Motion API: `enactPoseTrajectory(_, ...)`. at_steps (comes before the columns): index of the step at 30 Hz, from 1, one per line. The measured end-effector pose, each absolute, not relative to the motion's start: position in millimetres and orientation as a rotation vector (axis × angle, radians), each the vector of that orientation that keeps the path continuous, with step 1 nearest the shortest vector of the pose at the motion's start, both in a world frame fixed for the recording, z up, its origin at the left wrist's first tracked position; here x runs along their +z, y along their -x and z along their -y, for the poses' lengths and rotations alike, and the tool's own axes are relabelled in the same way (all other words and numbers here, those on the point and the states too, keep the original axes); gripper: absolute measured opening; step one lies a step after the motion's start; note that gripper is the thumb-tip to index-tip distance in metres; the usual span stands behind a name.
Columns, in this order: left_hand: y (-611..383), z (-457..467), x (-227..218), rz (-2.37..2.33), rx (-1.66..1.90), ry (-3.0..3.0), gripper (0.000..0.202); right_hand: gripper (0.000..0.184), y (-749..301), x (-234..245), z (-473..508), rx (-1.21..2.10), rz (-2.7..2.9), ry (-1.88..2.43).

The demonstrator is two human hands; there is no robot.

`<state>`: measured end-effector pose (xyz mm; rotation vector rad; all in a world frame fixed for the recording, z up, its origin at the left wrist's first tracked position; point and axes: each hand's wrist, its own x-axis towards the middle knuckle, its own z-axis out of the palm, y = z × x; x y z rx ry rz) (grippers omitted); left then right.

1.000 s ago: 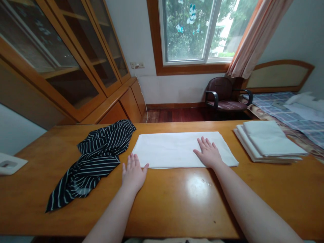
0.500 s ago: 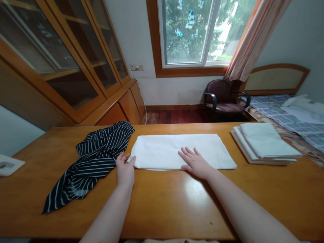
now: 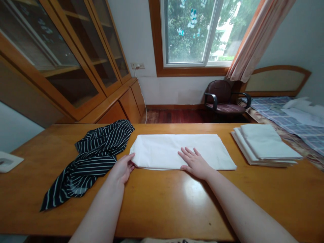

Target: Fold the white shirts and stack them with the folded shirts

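Note:
A white cloth [image 3: 162, 148], folded into a long flat strip, lies across the middle of the wooden table. At its near left corner, my left hand [image 3: 123, 167] pinches the edge, thumb on top and fingers curled beneath. My right hand [image 3: 194, 163] rests flat on the cloth right of its middle, fingers spread. Left of the cloth lies a crumpled black cloth with white stripes [image 3: 93, 158], close to my left hand but not held.
A stack of folded white cloths [image 3: 263, 145] sits at the table's right. A white flat object [image 3: 10, 162] is at the left edge. Beyond the wooden table [image 3: 162, 202] are a glass-doored cabinet [image 3: 76, 67], an armchair [image 3: 221, 96] and a bed [image 3: 280, 104].
My left hand has turned, its wrist shifting left, and its fingers have closed on the cloth's left edge. My right hand stays flat in the same place.

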<state>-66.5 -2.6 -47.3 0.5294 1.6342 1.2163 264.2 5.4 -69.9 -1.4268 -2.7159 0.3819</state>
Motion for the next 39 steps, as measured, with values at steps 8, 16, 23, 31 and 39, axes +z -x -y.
enactPoseTrajectory(8, 40, 8, -48, -1.343, 1.333, -0.485, 0.037, 0.070, -264, -71, -5, 0.367, 2.710, 1.429)
enactPoseTrajectory(16, -10, -6, -55, -1.357, 1.578, -0.246, 0.052, 0.069, -262, -74, -5, 0.334, 2.698, 1.437)
enactPoseTrajectory(23, -53, -8, -42, -1.252, 1.657, -0.932, 0.048, 0.061, -271, -72, -6, 0.585, 2.566, 1.395)
enactPoseTrajectory(31, -86, -3, -62, -1.285, 1.150, -1.910, 0.040, 0.088, -288, -87, -31, 1.169, 1.421, 1.382)
enactPoseTrajectory(39, -91, 13, -70, -1.270, 0.471, -2.554, 0.052, 0.076, -296, -77, -28, 1.318, 1.150, 1.332)
